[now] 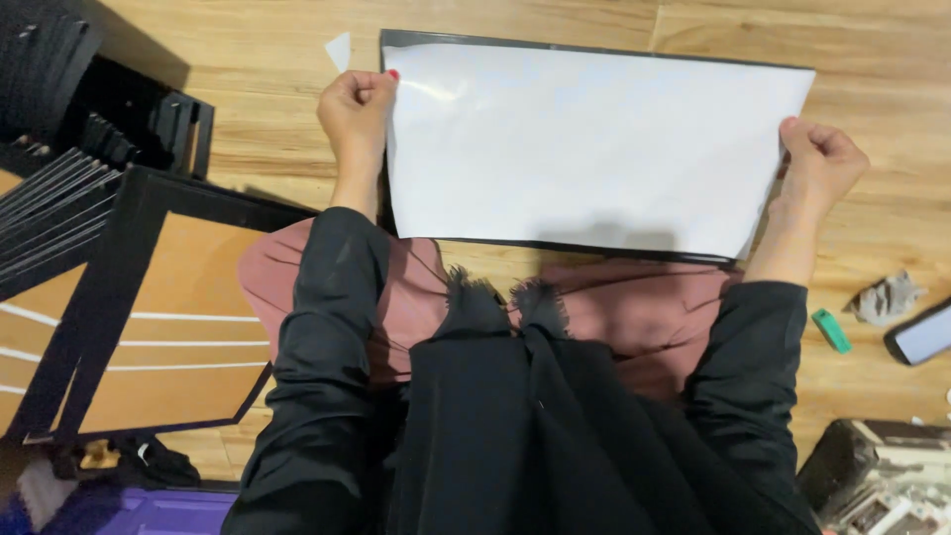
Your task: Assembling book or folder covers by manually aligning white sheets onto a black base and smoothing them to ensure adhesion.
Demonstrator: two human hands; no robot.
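Observation:
A large white sheet (584,149) lies over a black rectangular frame (555,246) on the wooden floor in front of my knees. My left hand (355,111) pinches the sheet's upper left corner, fingers closed. At the sheet's right edge my right hand (817,163) grips it, fist closed. The frame's black border shows along the top, left and bottom edges. Both my sleeves are black, and a pink garment covers my lap.
An empty black frame (109,297) lies on the floor at the left, with a stack of more black frames (59,188) beyond it. At the right lie a crumpled grey cloth (885,297), a small green object (830,330) and a phone (921,333). A small white scrap (340,50) lies near the top.

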